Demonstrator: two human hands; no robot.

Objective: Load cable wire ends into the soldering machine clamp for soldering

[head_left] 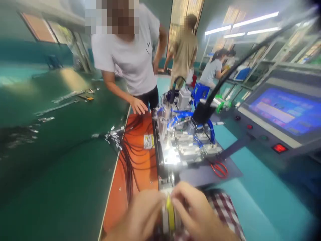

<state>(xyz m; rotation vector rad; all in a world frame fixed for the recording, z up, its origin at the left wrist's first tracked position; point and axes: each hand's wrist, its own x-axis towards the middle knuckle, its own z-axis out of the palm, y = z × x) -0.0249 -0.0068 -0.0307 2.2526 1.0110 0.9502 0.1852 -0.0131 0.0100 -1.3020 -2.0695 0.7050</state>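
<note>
My left hand [146,209] and my right hand [194,206] meet at the near end of a metal assembly machine [185,140], one on each side of a yellow strip [171,214]. Both are smeared by motion. The right thumb and forefinger come together in a pinch close to the strip's tip. On the left the fingers are bent and drawn together beside it. Whatever lies between the fingertips is too small and blurred to name. Pale rails [165,219] flank the yellow strip below the hands.
Dark cables [127,164] with metal ends lie across an orange surface [112,204] and a green table [62,180]. A control screen [283,108] stands right. Red-handled scissors [219,169] lie by the machine. A co-worker's hand [138,105] hovers beyond; other people are behind.
</note>
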